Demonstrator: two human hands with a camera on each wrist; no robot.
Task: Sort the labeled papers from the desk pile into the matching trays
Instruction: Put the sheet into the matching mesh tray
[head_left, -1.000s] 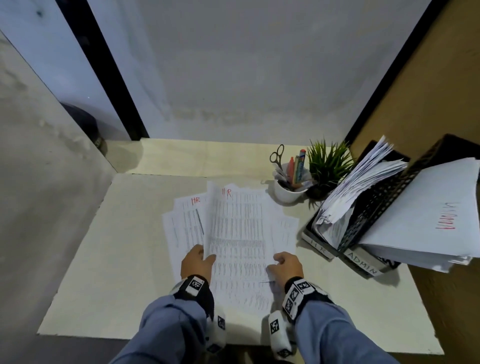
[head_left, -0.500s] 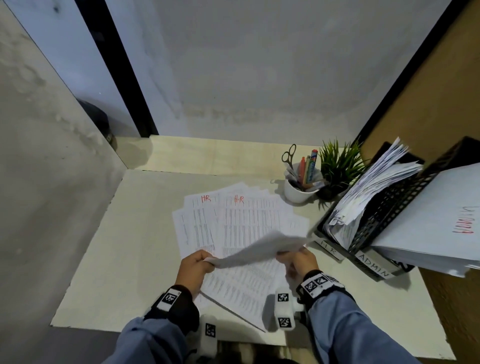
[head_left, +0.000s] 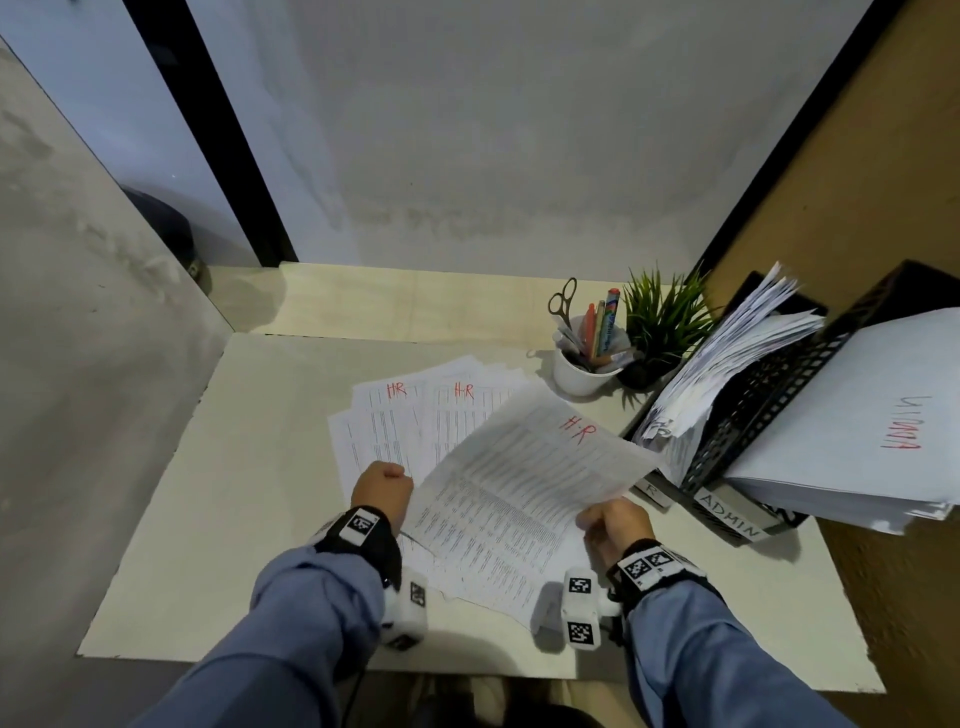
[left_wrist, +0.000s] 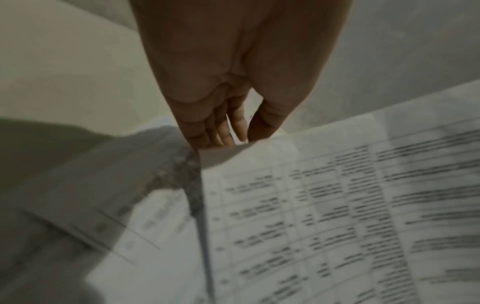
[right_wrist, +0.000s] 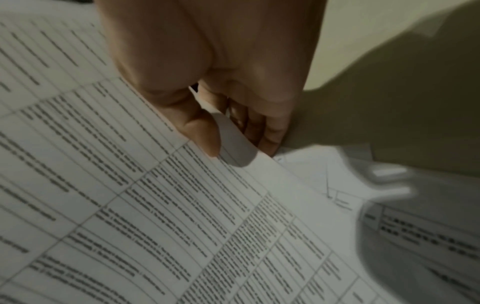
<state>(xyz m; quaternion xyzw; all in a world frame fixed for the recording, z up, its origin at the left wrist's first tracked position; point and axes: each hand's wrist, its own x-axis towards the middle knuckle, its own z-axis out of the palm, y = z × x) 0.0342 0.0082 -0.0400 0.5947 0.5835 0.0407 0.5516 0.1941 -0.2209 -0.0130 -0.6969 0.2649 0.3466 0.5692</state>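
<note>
R hand pinches the HR sheet at its near right edge, thumb on top; L hand curled, fingertips at the sheet's left corner, real grip unclear.

Sheet tilted, lifted over the desk pile, its far corner near the HR tray. ADMIN tray sits to the right w/ papers. Cup of pens & scissors and a plant behind, on the desk.

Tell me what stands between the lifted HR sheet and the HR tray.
Nothing visible on the desk between them: the HR sheet, pinched in the right hand, already has its far corner close to the HR tray. The hindrance is the tray itself, crammed with a tall, splayed stack of papers jutting above its rim.
</note>
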